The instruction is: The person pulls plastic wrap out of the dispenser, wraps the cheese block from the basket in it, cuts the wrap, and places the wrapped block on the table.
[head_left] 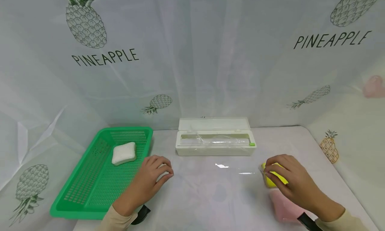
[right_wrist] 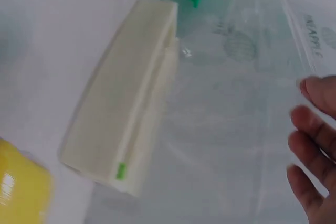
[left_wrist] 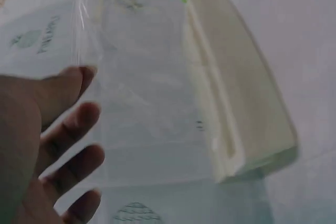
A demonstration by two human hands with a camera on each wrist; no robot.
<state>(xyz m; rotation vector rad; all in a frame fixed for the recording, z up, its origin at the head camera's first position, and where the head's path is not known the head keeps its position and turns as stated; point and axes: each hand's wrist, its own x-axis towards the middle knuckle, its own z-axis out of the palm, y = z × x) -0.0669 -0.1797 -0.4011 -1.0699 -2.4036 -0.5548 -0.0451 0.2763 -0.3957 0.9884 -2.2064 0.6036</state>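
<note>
A sheet of clear plastic wrap (head_left: 221,165) stretches between my two hands, in front of the white wrap dispenser box (head_left: 215,151). My left hand (head_left: 149,177) pinches one side of it between thumb and forefinger, the other fingers loosely bent. On the opposite side my right hand (head_left: 293,179) pinches the wrap the same way. Both wrist views show the film (left_wrist: 142,87) running from the fingertips toward the box (right_wrist: 123,93). The box's lid stands raised, and a roll of wrap (head_left: 222,141) lies inside. A small green piece (head_left: 252,144) sits at its right end.
A green basket (head_left: 100,199) on the left holds a white block (head_left: 124,153). Beneath my right hand are a shiny yellow block (right_wrist: 21,187), partly hidden in the head view, and a pink item (head_left: 284,209). Pineapple-printed sheeting (head_left: 207,64) rises behind the table.
</note>
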